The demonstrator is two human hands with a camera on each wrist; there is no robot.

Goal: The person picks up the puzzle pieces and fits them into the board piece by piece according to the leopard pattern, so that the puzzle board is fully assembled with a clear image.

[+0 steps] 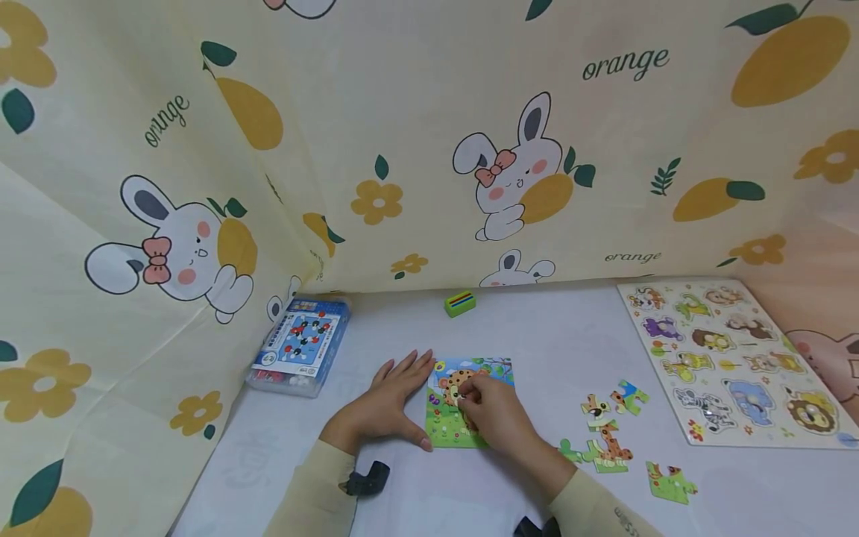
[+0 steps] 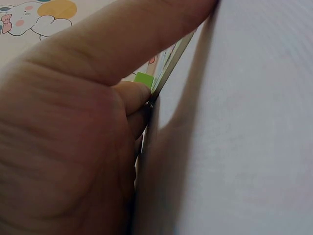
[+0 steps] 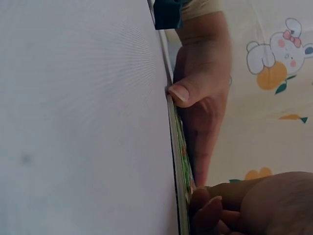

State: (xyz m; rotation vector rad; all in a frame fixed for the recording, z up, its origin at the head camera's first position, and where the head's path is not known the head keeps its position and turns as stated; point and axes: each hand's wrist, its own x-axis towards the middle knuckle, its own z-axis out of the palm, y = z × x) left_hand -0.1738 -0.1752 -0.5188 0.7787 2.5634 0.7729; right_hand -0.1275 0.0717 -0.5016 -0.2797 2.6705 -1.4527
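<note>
Puzzle work looks well along, with more left over

At the far left stands a clear plastic box with a blue-and-white label (image 1: 302,344). The left hand (image 1: 382,406) lies flat with fingers extended, holding nothing, against the left edge of a small, bright green-and-blue cardboard jigsaw showing a spotted animal (image 1: 444,430), low on the white table (image 1: 403,492). The jigsaw's visible part looks filled in. A green block with coloured stripes (image 1: 460,303) sits behind it. The right hand (image 1: 499,419) bends over the jigsaw, its fingertips together on it; whether they pinch a piece cannot be told, and it hides part of the picture. Further right, several loose multicoloured jigsaw pieces (image 1: 610,450) lie unplaced, probably still to fit. Beyond rests a white animal-picture board (image 1: 728,377).
</note>
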